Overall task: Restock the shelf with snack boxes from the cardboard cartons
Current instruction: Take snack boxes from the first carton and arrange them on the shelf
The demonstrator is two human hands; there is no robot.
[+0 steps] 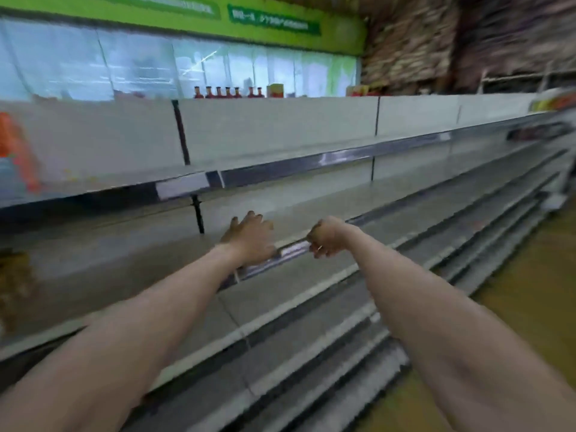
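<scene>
Both hands reach to the bare shelf's (pixel 311 194) front edge, left hand (pixel 251 241) flat and open, right hand (pixel 325 236) curled, grip unclear; no snack boxes or cartons show.

Even, moderately bright light, probably from overhead, casts soft shadows. Motion blur smears the whole frame, worst at upper right; wide-angle distortion bends the edges.

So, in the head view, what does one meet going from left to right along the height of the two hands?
Black shelf upright → left hand, lying on the shelf edge → shiny price rail → right hand, fingers curled.
</scene>
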